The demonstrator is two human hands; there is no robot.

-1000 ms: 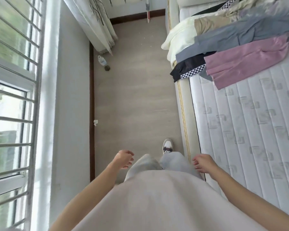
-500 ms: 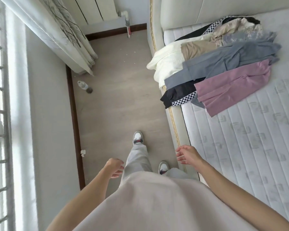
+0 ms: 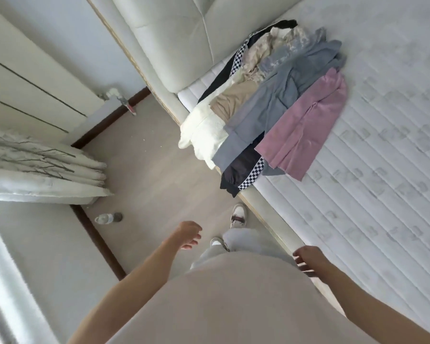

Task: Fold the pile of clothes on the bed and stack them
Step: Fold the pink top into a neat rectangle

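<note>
I see the pile of clothes lying unfolded near the head of the bed, spread along the mattress edge: a pink garment on top nearest me, a grey-blue garment beside it, then tan, cream and a black piece with checkered trim hanging over the side. My left hand hangs over the floor, fingers loosely curled, holding nothing. My right hand hovers at the bed's edge, fingers relaxed and slightly apart, empty, well apart from the pile. A plastic bottle lies by the curtain.
</note>
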